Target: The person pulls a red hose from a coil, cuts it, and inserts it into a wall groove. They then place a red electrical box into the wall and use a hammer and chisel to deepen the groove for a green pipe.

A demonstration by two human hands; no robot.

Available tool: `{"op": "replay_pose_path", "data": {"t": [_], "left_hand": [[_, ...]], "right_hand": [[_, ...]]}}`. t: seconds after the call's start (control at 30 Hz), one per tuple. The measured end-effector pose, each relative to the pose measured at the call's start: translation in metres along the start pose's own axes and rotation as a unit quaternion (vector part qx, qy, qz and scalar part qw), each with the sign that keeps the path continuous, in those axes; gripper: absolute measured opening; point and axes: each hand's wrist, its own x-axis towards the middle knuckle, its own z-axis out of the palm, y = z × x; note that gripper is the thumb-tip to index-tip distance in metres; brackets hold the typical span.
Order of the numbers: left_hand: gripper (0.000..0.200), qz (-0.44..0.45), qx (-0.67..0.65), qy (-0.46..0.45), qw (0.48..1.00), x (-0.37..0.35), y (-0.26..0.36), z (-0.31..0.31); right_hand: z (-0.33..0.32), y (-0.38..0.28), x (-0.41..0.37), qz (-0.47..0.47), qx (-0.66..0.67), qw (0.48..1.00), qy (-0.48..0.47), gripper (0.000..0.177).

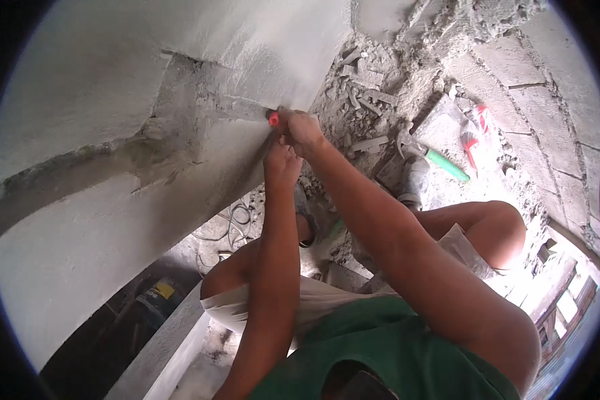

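Both hands are close together at the edge of the pale plastered wall (207,150). My right hand (303,132) is closed, beside a small red piece (273,118) that shows at the wall's edge; whatever its fingers grip is too small to make out. Just below it, my left hand (283,162) is also closed, its fingers curled near the right hand's wrist side. What it holds, if anything, is hidden. A rough groove (100,167) runs across the wall to the left of the hands.
Rubble (363,100) covers the floor beyond the hands. A hammer with a green handle (448,165) lies to the right, near a red-handled tool (471,150). Cables (239,223) lie below the wall, and a dark cylindrical object with a yellow label (164,290) is at lower left.
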Motion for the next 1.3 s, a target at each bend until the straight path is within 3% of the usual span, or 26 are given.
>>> {"op": "replay_pose_path", "data": {"t": [0.07,0.1,0.17,0.2,0.27,0.3,0.37,0.4,0.47,0.53,0.6,0.67,0.7,0.77,0.9,0.97,1.0,1.07,1.1,1.17,1.3], "left_hand": [[0.032,0.030,-0.126,-0.001,0.992,0.012,-0.003,0.010],[0.032,0.027,-0.129,0.000,0.991,0.025,-0.007,-0.005],[0.038,0.013,-0.251,-0.265,0.931,0.050,-0.022,-0.046],[0.038,0.011,-0.254,-0.266,0.930,0.049,-0.025,-0.040],[0.040,0.087,-0.142,-0.098,0.981,0.035,-0.026,-0.012],[0.040,0.098,-0.113,-0.050,0.987,0.028,-0.024,0.004],[0.040,0.117,-0.096,-0.014,0.988,0.010,-0.017,0.032],[0.040,0.125,-0.090,-0.007,0.988,0.000,-0.015,0.046],[0.040,0.139,-0.080,0.002,0.987,-0.017,-0.010,0.071],[0.041,0.149,-0.073,0.004,0.986,-0.024,-0.008,0.084],[0.041,0.153,-0.077,0.004,0.985,-0.015,-0.011,0.068],[0.041,0.140,-0.034,-0.023,0.989,0.005,-0.017,0.027],[0.041,0.138,-0.034,-0.024,0.990,-0.003,-0.010,0.040],[0.042,0.088,-0.058,-0.041,0.994,-0.023,0.007,0.081],[0.037,0.054,-0.121,-0.117,0.984,0.022,-0.005,0.025],[0.044,0.165,0.008,-0.072,0.984,0.033,-0.007,0.021],[0.044,0.164,0.009,-0.072,0.984,0.037,-0.008,0.017],[0.050,0.164,0.029,-0.075,0.983,0.043,-0.010,0.014],[0.050,0.163,0.031,-0.075,0.983,0.040,-0.010,0.021],[0.053,0.164,0.008,-0.005,0.986,0.028,-0.012,0.040],[0.066,0.165,-0.025,0.004,0.986,0.030,-0.017,0.048]], "right_hand": [[0.000,-0.001,-0.001,-0.025,0.034,0.999,-0.003,0.020],[-0.008,0.003,0.004,-0.023,0.032,0.999,0.001,0.020],[-0.029,0.011,0.015,-0.010,0.041,0.991,-0.130,0.023],[-0.031,0.010,0.013,-0.011,0.039,0.991,-0.127,0.023],[-0.031,0.006,0.002,-0.118,-0.174,0.969,-0.129,0.041],[-0.029,0.004,-0.002,-0.118,-0.172,0.970,-0.126,0.041],[-0.020,0.006,-0.005,-0.249,-0.255,0.932,-0.065,0.048],[-0.013,0.006,-0.006,-0.249,-0.252,0.933,-0.064,0.048],[0.000,0.009,-0.006,-0.230,-0.259,0.937,0.040,0.036],[0.006,0.010,-0.006,-0.202,-0.257,0.944,0.051,0.039],[0.012,0.014,-0.003,-0.174,-0.256,0.949,0.063,0.041],[0.014,0.022,0.006,-0.218,-0.307,0.924,0.067,0.049],[0.011,0.020,0.004,-0.218,-0.306,0.924,0.070,0.049],[0.005,0.008,-0.003,-0.266,-0.323,0.908,0.007,0.064],[-0.001,-0.020,-0.004,-0.196,-0.428,0.882,-0.027,0.076],[-0.007,-0.043,-0.011,-0.139,-0.492,0.851,-0.118,0.085],[-0.008,-0.047,-0.004,-0.139,-0.491,0.852,-0.118,0.085],[-0.013,-0.048,0.014,-0.051,-0.571,0.795,-0.197,0.092],[-0.018,-0.040,0.019,-0.051,-0.570,0.796,-0.197,0.092],[-0.031,-0.026,0.025,-0.181,-0.480,0.845,-0.153,0.094],[-0.047,-0.034,0.013,-0.200,-0.364,0.897,-0.156,0.089]]}}
